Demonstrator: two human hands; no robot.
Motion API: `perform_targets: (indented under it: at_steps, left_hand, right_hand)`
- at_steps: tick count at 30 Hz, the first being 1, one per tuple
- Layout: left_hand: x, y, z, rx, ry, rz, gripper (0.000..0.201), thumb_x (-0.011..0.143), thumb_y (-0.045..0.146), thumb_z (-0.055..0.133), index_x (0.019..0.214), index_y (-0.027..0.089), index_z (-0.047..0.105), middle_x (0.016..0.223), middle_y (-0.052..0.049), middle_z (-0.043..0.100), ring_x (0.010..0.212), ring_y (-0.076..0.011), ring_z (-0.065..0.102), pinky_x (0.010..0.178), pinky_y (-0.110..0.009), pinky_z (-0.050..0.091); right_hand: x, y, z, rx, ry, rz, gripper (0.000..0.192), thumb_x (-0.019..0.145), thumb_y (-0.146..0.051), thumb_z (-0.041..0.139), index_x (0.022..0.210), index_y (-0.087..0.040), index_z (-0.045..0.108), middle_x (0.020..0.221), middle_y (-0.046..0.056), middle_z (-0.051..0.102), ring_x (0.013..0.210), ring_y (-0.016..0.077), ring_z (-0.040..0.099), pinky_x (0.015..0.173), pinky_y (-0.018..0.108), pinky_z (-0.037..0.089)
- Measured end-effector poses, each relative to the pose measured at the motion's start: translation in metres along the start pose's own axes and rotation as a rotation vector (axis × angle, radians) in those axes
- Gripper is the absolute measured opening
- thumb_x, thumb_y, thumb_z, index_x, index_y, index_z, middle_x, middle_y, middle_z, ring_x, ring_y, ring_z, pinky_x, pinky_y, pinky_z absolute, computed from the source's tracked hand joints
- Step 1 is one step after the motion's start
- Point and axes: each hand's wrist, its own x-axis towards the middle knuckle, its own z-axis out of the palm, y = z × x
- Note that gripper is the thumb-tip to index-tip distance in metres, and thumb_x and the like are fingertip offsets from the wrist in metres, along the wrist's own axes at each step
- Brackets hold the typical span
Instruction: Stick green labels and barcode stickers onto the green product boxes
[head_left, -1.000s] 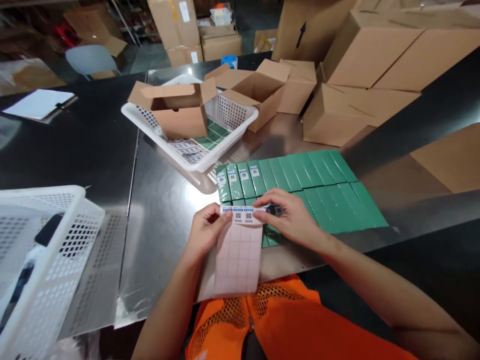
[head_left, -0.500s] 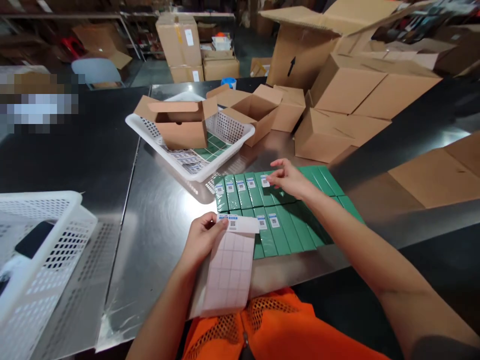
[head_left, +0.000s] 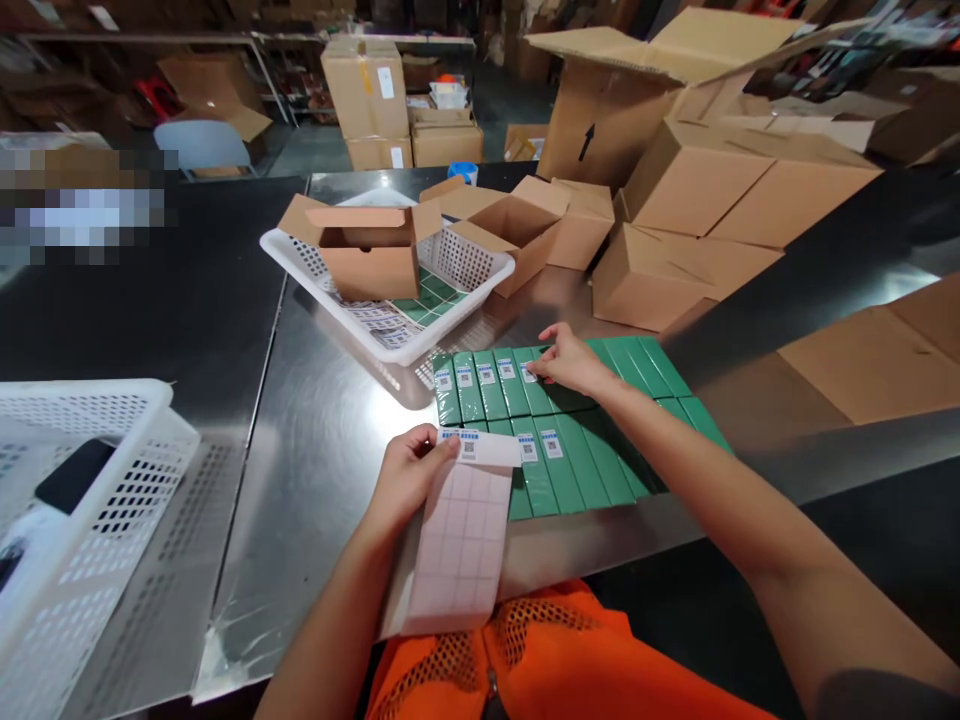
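Head camera, and the label sheet (head_left: 461, 535) hangs over the near table edge, pinched at its top by the left hand (head_left: 409, 475), thumb clamped over the last printed stickers. The right hand (head_left: 570, 362) reaches to the far row of green boxes (head_left: 577, 420), fingertips pressing a small label (head_left: 529, 372) flat onto the fifth box. Labelling looks about a third done; next up, I'd say, peeling a fresh sticker off for the bare box to the right. Beyond, a white basket (head_left: 390, 345) carries an open carton (head_left: 367, 250).
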Motion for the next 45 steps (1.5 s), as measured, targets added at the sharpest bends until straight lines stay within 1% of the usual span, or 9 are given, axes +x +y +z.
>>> perform_targets:
  at_steps: [5,11,14,18,22,24,29,38,45]
  left_hand:
    - [0.001,-0.003,-0.001,0.014,0.001,0.026,0.050,0.060,0.054,0.082,0.054,0.019,0.046,0.049,0.006,0.044,0.049,-0.0082,0.039,0.047,-0.020,0.026]
    - [-0.001,0.000,0.001,0.007,-0.026,0.052,0.046,0.062,0.051,0.081,0.055,0.018,0.051,0.053,0.005,0.050,0.051,-0.0085,0.041,0.050,-0.021,0.029]
    - [-0.001,0.001,0.003,0.008,-0.025,0.053,0.046,0.060,0.051,0.081,0.054,0.018,0.051,0.052,0.005,0.050,0.050,-0.0080,0.040,0.049,-0.021,0.029]
    - [0.001,0.000,0.002,-0.011,-0.024,0.017,0.049,0.058,0.054,0.082,0.054,0.018,0.049,0.049,0.006,0.047,0.047,-0.0069,0.036,0.047,-0.021,0.026]
    - [0.003,-0.004,-0.001,-0.027,-0.023,0.010,0.051,0.060,0.055,0.082,0.055,0.019,0.046,0.049,0.007,0.045,0.046,-0.0066,0.037,0.047,-0.020,0.025]
    - [0.003,-0.006,-0.001,-0.025,-0.029,0.011,0.052,0.061,0.055,0.082,0.055,0.019,0.045,0.049,0.007,0.044,0.047,-0.0065,0.036,0.047,-0.020,0.023]
    - [0.003,-0.008,0.000,-0.011,-0.059,-0.007,0.054,0.059,0.056,0.082,0.055,0.019,0.044,0.048,0.006,0.045,0.047,-0.0068,0.036,0.046,-0.020,0.022]
    - [0.003,-0.004,0.000,-0.002,-0.042,-0.021,0.056,0.057,0.058,0.083,0.054,0.020,0.042,0.047,0.007,0.042,0.046,-0.0065,0.034,0.045,-0.020,0.020]
    - [0.001,-0.002,0.000,-0.003,-0.047,0.000,0.054,0.058,0.059,0.082,0.055,0.019,0.046,0.049,0.006,0.046,0.047,-0.0069,0.037,0.047,-0.020,0.024]
  right_hand:
    - [-0.019,-0.016,-0.005,-0.140,0.116,-0.136,0.047,0.063,-0.023,0.085,0.102,-0.020,0.058,0.092,0.005,0.062,0.082,0.0217,0.060,0.072,0.032,0.045]
    - [-0.084,-0.030,0.025,0.092,-0.201,-0.552,0.023,0.083,-0.037,0.074,0.099,-0.021,0.071,0.091,0.004,0.065,0.081,0.0179,0.061,0.071,0.031,0.047]
    - [-0.106,-0.033,0.041,0.087,-0.199,-0.722,0.003,0.084,-0.023,0.073,0.086,-0.022,0.071,0.086,0.002,0.065,0.084,0.0180,0.060,0.076,0.032,0.046]
    - [-0.109,-0.034,0.036,0.218,-0.219,-0.825,0.010,0.089,-0.017,0.064,0.081,-0.023,0.066,0.089,0.002,0.065,0.089,0.0174,0.060,0.082,0.034,0.047]
    - [-0.079,-0.032,-0.001,0.507,-0.107,-0.606,0.010,0.087,-0.028,0.067,0.085,-0.023,0.058,0.087,0.000,0.064,0.084,0.0158,0.062,0.076,0.030,0.049]
    - [-0.055,-0.027,-0.021,0.476,-0.019,-0.381,0.015,0.083,-0.027,0.070,0.086,-0.023,0.055,0.080,-0.002,0.062,0.077,0.0138,0.060,0.072,0.027,0.049]
    - [-0.014,-0.010,-0.044,0.285,-0.093,0.059,0.035,0.074,-0.012,0.074,0.095,-0.023,0.049,0.060,-0.007,0.056,0.059,0.0135,0.057,0.056,0.023,0.047]
    - [-0.003,0.001,-0.030,0.096,-0.053,0.135,0.046,0.070,-0.015,0.076,0.104,-0.022,0.047,0.069,-0.002,0.064,0.063,0.0167,0.062,0.056,0.025,0.049]
    - [0.001,0.002,-0.030,-0.130,0.140,0.018,0.055,0.050,-0.021,0.089,0.094,-0.023,0.056,0.083,0.001,0.061,0.082,0.0218,0.060,0.064,0.028,0.044]
